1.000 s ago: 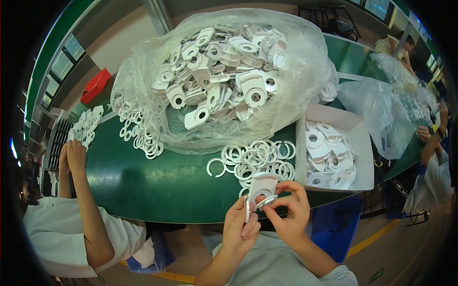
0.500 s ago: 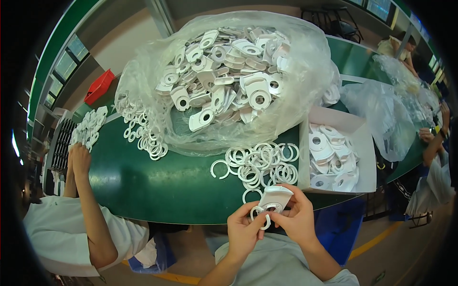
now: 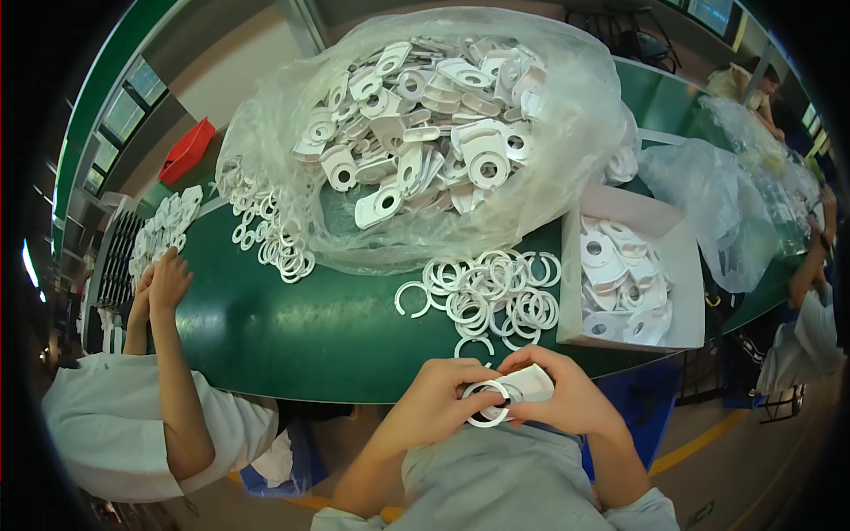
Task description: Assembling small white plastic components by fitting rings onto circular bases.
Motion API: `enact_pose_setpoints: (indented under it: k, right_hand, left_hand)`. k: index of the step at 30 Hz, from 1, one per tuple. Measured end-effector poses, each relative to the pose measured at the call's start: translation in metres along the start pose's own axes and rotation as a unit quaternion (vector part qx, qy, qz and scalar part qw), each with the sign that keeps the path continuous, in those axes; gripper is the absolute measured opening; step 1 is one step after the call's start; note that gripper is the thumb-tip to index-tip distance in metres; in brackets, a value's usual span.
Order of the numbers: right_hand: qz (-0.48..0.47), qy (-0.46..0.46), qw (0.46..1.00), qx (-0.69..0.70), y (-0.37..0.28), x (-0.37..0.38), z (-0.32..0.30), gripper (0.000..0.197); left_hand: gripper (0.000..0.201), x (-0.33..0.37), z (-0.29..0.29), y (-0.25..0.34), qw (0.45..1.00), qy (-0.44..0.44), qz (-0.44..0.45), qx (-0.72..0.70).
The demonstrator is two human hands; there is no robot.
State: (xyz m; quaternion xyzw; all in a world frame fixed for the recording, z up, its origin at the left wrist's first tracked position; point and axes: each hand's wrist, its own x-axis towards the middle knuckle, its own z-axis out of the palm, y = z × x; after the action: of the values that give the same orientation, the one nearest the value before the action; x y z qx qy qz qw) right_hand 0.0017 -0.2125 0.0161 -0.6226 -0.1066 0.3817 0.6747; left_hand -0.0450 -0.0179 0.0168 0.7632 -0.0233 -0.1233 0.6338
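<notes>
In front of my body, just off the table's near edge, both hands work together. My left hand (image 3: 432, 403) has its fingers closed on a white plastic ring (image 3: 472, 416), thumb pressed on it. Closed around a white plastic plate with a round hole (image 3: 533, 383) is my right hand (image 3: 574, 394). The ring lies against the holed end of the plate; whether it is seated there I cannot tell. Just beyond my hands spreads a loose pile of white open rings (image 3: 474, 296) on the green table (image 3: 266, 345).
A big clear plastic bag (image 3: 567, 168) full of similar white plates stands behind the rings. To the right is a cardboard box (image 3: 637, 341) of white plates. At left, a co-worker's hands (image 3: 168, 283) are beside more white parts (image 3: 166, 232). A red bin (image 3: 186, 150) sits farther back.
My hands have turned the plate and drawn slightly toward my body. The ring has shifted from hanging beside the plate to lying against its holed end. The co-worker's hand at left has lifted and opened.
</notes>
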Motion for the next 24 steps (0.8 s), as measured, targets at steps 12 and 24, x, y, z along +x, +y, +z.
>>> enact_pose_setpoints:
  k: [12, 24]
  right_hand:
    - [0.034, 0.105, 0.984, 0.142, 0.017, 0.011, 0.020, 0.033]
    - [0.024, 0.048, 0.960, 0.273, 0.034, 0.011, 0.016, 0.033]
  left_hand:
    - [0.010, -0.013, -0.051, -0.040, 0.957, 0.276, -0.068, 0.057]
    - [0.018, -0.035, -0.061, -0.046, 0.864, 0.374, -0.007, 0.337]
